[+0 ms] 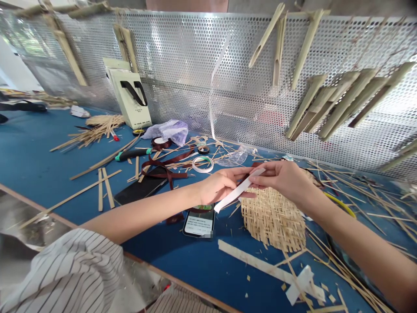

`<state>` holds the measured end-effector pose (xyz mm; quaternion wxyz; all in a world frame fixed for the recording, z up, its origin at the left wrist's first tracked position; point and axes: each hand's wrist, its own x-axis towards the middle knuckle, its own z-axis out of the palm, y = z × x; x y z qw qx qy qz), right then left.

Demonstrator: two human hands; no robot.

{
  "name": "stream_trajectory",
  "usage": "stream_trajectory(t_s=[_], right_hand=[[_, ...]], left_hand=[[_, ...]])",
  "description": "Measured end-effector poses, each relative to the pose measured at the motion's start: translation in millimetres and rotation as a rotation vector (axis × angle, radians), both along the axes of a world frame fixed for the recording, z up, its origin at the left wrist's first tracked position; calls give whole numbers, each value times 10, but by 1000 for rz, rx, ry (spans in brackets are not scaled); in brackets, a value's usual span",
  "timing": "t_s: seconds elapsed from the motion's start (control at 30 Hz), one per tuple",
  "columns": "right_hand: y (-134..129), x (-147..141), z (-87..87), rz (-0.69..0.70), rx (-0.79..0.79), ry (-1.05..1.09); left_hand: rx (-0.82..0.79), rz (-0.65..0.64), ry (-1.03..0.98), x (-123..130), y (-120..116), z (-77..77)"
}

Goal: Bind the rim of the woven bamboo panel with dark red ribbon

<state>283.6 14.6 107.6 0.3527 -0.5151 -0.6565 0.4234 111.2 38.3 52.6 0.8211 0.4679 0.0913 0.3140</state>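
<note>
A white strip (239,190), apparently tape, slants between my hands over the table, with dark brown ribbon partly showing behind it. My right hand (282,177) pinches its upper end between thumb and fingers. From the other side, my left hand (220,184) grips around the middle of the strip and ribbon; its fingertips are partly hidden. Just below my right hand lies a flat woven bamboo piece (273,224) with a ragged edge. A lit phone (199,224) rests under my left hand. More brown ribbon (177,175) loops across the table to the left.
A white tape roll (202,164), a green-black handled tool (133,154) and a dark phone-like slab (140,187) lie left. Bamboo strips (104,126) are scattered around. A pale bag (132,95) stands against the perforated metal panel (182,56), where bamboo tubes (308,48) hang.
</note>
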Motion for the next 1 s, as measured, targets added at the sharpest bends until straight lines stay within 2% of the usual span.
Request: stream_trajectory(t_s=[0.3,0.47,0.63,0.73,0.83,0.93,1.0], right_hand=[[-1,6,-93,-49,80,-77],[-4,3,-111,-68,80,-66],[-24,0,-165,-98,153,-96],[-106,-32,-222,-215,318,-298],[-227,-61,-309,-313,599,-611],[-333,-57,-403,-315,854,-823],[-386,-44,-444,-300,954,-915]], left_hand=[[-82,-26,-13,10,16,29],[9,108,61,46,-11,3],[66,112,65,77,-14,-32],[115,112,77,97,-32,-20],[150,124,116,126,-65,-11],[138,147,121,161,-96,-29],[92,163,124,184,-112,-49]])
